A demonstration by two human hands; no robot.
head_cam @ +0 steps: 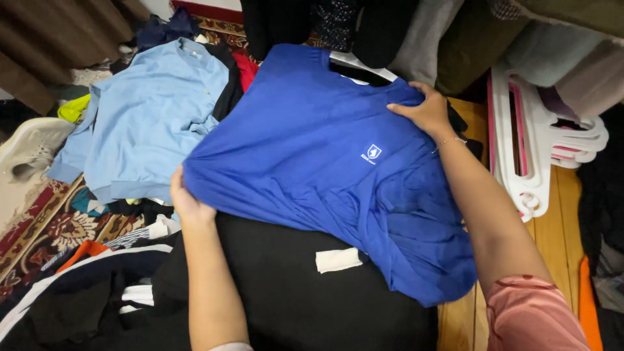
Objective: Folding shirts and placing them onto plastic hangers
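A royal blue t-shirt (312, 156) with a small white chest emblem lies spread over a black garment (305, 292). My left hand (187, 200) pinches the shirt's lower left edge near the sleeve. My right hand (426, 110) presses on the shirt's upper right shoulder, fingers closed on the fabric. A white hanger (361, 66) pokes out at the shirt's collar.
A light blue sweatshirt (149, 117) lies to the left on a patterned rug (39, 227). A stack of white and pink hangers (539, 149) rests on the wooden floor (559, 227) at right. Folded clothes line the top edge. A pale shoe (29, 146) sits far left.
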